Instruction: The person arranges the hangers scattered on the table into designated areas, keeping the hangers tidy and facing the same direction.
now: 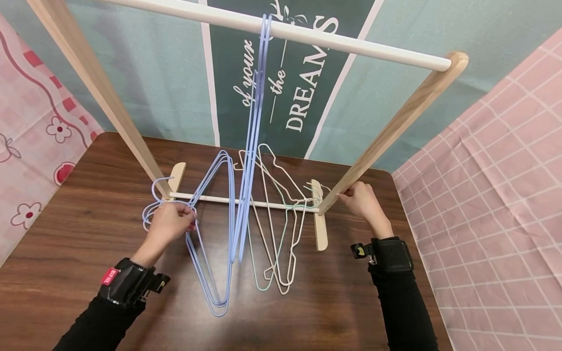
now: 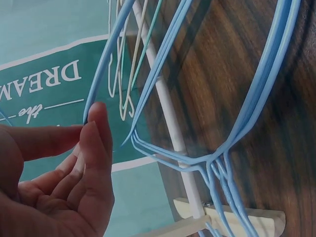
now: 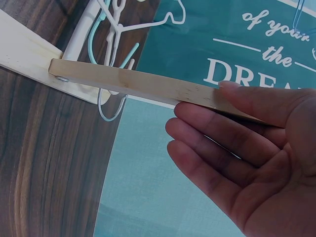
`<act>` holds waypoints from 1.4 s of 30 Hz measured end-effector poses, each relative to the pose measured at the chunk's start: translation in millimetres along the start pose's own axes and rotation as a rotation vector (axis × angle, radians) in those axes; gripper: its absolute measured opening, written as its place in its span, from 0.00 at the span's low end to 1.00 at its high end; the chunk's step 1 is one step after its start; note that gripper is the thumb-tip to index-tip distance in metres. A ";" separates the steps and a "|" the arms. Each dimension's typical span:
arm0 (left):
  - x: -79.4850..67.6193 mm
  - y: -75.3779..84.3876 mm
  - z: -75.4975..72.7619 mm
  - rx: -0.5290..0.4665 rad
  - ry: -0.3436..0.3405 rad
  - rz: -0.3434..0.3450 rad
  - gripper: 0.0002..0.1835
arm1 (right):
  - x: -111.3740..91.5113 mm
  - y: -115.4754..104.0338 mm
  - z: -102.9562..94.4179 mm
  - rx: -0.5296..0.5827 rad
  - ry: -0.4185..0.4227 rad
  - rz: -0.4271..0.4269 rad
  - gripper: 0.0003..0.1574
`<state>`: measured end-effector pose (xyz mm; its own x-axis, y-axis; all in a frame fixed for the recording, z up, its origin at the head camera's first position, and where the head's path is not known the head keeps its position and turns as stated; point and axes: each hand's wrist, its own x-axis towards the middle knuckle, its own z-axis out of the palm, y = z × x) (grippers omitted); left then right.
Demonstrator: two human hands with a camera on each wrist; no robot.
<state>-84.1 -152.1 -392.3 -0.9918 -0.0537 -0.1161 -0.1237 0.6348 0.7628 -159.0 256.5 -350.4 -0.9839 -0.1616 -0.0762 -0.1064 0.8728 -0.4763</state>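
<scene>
My left hand (image 1: 169, 224) pinches the wire of a light blue hanger (image 2: 102, 61) between thumb and index finger, at the left of the rack. Beside that hand, more blue wire hangers (image 2: 269, 64) lie bunched with their hooks to the left. Over the white top rod (image 1: 333, 40) of the wooden rack hang several blue hangers (image 1: 262, 53) close together. On the right, my right hand (image 1: 362, 201) grips the rack's wooden post (image 3: 148, 86) low down, thumb on one face and index finger on the other; the remaining fingers are loosely bent.
White hangers (image 3: 148, 23) and a mint one (image 3: 91, 47) lie across the lower rod (image 1: 210, 198), right of centre. Wooden feet (image 1: 321, 234) stand on the brown table (image 1: 342, 302). A printed cloth (image 1: 175, 92) hangs behind, and pink cloths (image 1: 496, 195) flank both sides.
</scene>
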 end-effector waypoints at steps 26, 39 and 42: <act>10.7 1.7 -1.3 -0.363 -0.187 -0.047 0.12 | 1.0 0.3 0.3 -0.009 -0.003 0.002 0.13; 13.0 9.2 -7.0 -0.286 -0.188 -0.087 0.11 | 1.1 -0.2 -0.6 -0.013 -0.008 -0.009 0.13; 13.5 10.4 -6.5 -0.276 -0.178 -0.073 0.12 | 1.0 -0.4 -0.7 -0.015 -0.009 -0.014 0.13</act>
<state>-99.0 -151.3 -381.8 -0.9617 0.0597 -0.2675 -0.2224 0.4001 0.8891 -160.0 256.3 -349.7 -0.9810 -0.1778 -0.0770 -0.1226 0.8772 -0.4643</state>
